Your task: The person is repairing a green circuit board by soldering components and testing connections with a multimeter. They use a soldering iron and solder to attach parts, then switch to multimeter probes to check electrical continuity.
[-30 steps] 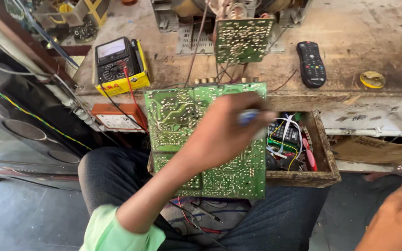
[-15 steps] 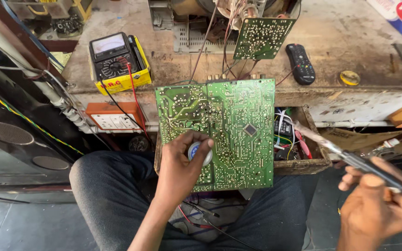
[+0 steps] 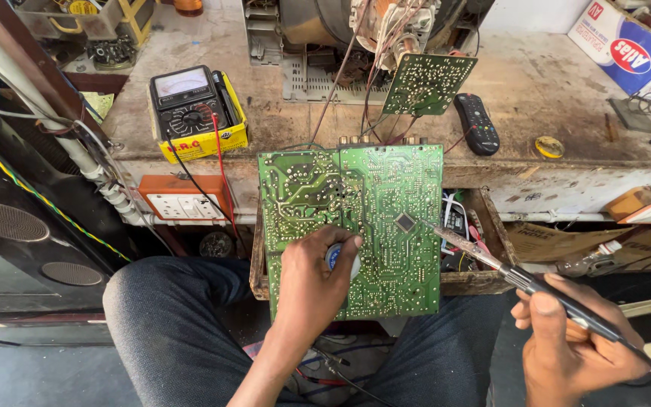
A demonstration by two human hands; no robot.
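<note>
A large green circuit board [image 3: 371,218] stands propped against the workbench edge, solder side toward me. My left hand [image 3: 314,283] rests on its lower left part, fingers closed around a small round blue-and-white object [image 3: 338,258]. My right hand [image 3: 574,343] grips a soldering iron [image 3: 491,262]; its tip points up-left and sits beside a black chip [image 3: 404,221] near the board's right side.
A yellow-cased analog multimeter [image 3: 194,105] with red and black leads lies on the bench at left. A smaller green board [image 3: 427,83] hangs on wires from a television chassis. A black remote [image 3: 478,123], a wooden drawer [image 3: 480,279] of parts and an orange socket box [image 3: 182,205] are nearby.
The soldering iron in my right hand has come in from the right to the board's chip. My left hand slid from high on the board to its lower left part.
</note>
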